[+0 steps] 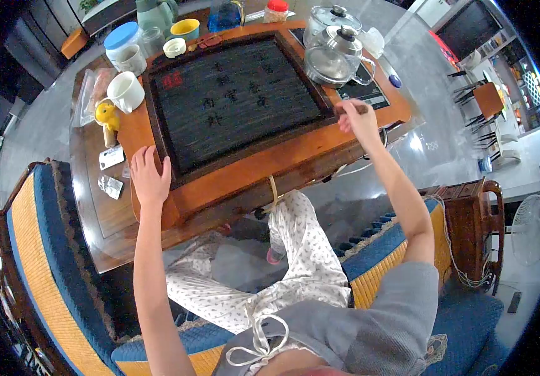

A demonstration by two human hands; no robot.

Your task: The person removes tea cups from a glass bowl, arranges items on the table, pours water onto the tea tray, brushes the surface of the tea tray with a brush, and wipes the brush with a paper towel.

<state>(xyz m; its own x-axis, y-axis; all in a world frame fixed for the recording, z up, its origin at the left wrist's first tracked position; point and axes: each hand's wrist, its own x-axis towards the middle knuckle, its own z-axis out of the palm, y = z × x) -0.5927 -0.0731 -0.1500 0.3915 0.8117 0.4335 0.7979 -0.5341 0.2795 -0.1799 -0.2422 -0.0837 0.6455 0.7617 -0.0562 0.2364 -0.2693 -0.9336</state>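
Observation:
My left hand (pixel 151 177) lies flat on the front left corner of a wooden tea tray (pixel 251 153), fingers stretched out, holding nothing. My right hand (pixel 359 122) is over the tray's front right edge, fingers curled together; whether anything small is between them is hidden. Just beyond it, a glass teapot (pixel 331 62) stands at the black hot plate panel (pixel 370 94). The tray's dark slatted panel (pixel 232 94) with carved characters fills its middle. Left of the tray are a white mug (pixel 125 92) and a yellow duck figure (pixel 106 115).
A blue-lidded jar (pixel 122 39), a yellow bowl (pixel 185 29), a blue pitcher (pixel 225 15) and a red-lidded jar (pixel 276 10) line the far side. Packets such as a silver wrapper (pixel 110 187) lie at left. Behind the teapot stands a glass pot (pixel 317 25). A cushioned bench (pixel 370 257) surrounds me.

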